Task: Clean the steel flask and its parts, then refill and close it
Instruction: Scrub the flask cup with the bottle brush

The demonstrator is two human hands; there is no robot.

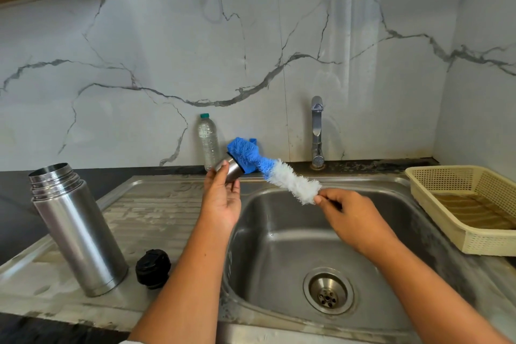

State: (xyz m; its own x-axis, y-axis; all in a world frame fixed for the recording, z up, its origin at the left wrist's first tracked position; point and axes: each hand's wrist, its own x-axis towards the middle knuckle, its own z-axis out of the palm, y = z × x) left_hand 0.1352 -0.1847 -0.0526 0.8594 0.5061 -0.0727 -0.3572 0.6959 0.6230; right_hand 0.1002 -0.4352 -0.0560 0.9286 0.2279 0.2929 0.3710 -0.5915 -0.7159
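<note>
The open steel flask [76, 229] stands upright on the drainboard at the left, with its black stopper [153, 268] lying beside its base. My left hand [222, 198] holds the steel cup lid [230, 169] above the sink's left rim, mouth turned to the right. A bottle brush [279, 173] with blue and white bristles has its blue end pushed into the cup. My right hand [351, 218] pinches the brush's handle just below the white bristles, above the basin.
The steel sink [279, 243] has a drain [328, 292] and a tap [317, 131] at the back. A clear plastic water bottle [208, 142] stands against the marble wall. A cream plastic basket [463, 204] sits at the right of the basin.
</note>
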